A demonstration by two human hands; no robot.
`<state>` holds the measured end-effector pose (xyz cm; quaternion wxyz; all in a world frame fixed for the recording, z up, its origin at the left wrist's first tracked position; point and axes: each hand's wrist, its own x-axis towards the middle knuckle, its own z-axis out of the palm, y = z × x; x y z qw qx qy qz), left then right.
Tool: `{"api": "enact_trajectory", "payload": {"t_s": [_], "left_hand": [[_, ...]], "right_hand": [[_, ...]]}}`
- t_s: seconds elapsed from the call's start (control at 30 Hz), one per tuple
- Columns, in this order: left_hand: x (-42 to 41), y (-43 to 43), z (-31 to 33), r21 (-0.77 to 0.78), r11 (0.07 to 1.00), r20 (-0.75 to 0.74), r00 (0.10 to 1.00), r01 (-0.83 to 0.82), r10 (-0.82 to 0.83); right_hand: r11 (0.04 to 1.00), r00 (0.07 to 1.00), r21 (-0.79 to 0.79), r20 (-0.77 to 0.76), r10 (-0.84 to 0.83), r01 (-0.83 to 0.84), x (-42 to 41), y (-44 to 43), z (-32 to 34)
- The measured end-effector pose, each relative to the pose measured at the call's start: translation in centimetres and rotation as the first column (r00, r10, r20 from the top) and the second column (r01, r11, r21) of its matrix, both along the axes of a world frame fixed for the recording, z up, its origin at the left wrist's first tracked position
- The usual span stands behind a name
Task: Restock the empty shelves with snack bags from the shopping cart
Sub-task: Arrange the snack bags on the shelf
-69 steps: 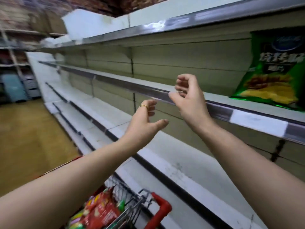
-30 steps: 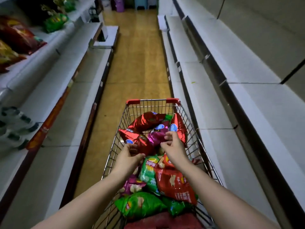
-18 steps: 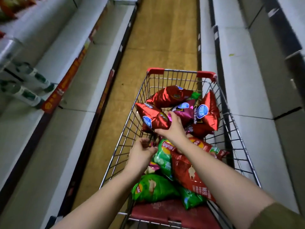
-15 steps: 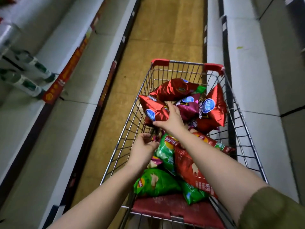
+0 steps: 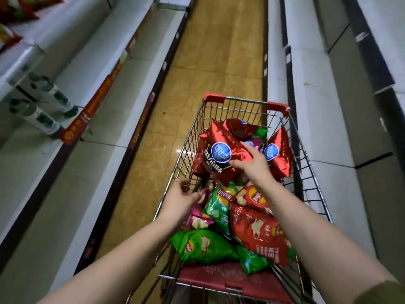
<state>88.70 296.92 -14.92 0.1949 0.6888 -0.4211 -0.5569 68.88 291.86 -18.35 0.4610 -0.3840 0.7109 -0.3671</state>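
Observation:
A wire shopping cart (image 5: 186,154) with red corners stands in the aisle, filled with several snack bags. My right hand (image 5: 252,165) grips a shiny red bag with a blue round logo (image 5: 217,152), lifted and tilted above the pile. Another red foil bag (image 5: 277,154) leans against the cart's right wall. Green bags (image 5: 203,246) and a red chips bag (image 5: 256,229) lie nearer to me. My left hand (image 5: 182,196) hovers at the cart's left rim with fingers apart, holding nothing. Bare white shelves (image 5: 317,119) run along the right.
Left shelves (image 5: 54,167) carry a red price strip and two lying bottles (image 5: 41,106). Some snack bags (image 5: 8,20) sit on the upper left shelf. The yellow tiled floor (image 5: 219,62) stretches ahead of the cart.
I turned from the shelf down to the cart. My right hand took hold of the red logo bag and raised it from the pile. My left hand drew back toward the cart's left rim.

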Motion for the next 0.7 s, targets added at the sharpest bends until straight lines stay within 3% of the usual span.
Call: {"api": "enact_trajectory", "payload": {"t_s": [0.1, 0.2, 0.33, 0.43, 0.57, 0.7], "left_hand": [[0.5, -0.4, 2.2, -0.079, 0.99, 0.049, 0.992, 0.12, -0.116], [0.6, -0.8, 5.0, -0.162, 0.956, 0.087, 0.969, 0.244, -0.233], [0.2, -0.6, 9.0, -0.323, 0.865, 0.008, 0.915, 0.385, -0.404], [0.2, -0.9, 10.6, -0.357, 0.76, 0.106, 0.831, 0.544, -0.546], [0.2, -0.6, 12.4, -0.303, 0.691, -0.102, 0.698, 0.656, -0.709], [0.2, 0.3, 13.3, -0.308, 0.747, -0.209, 0.724, 0.59, -0.658]], "right_hand": [[0.999, 0.98, 0.047, 0.199, -0.02, 0.011, -2.1, 1.7, 4.9], [0.995, 0.959, 0.063, 0.279, 0.057, -0.077, -3.9, 3.5, 9.4], [0.977, 0.933, 0.037, 0.309, 0.187, -0.209, -5.1, 5.7, 14.7], [0.963, 0.918, 0.003, 0.303, 0.255, -0.268, -5.5, 7.4, 18.4], [0.959, 0.926, -0.01, 0.258, 0.275, -0.282, -5.5, 9.6, 22.3], [0.984, 0.943, -0.088, 0.283, 0.176, -0.158, -4.8, 12.0, 25.1]]}}
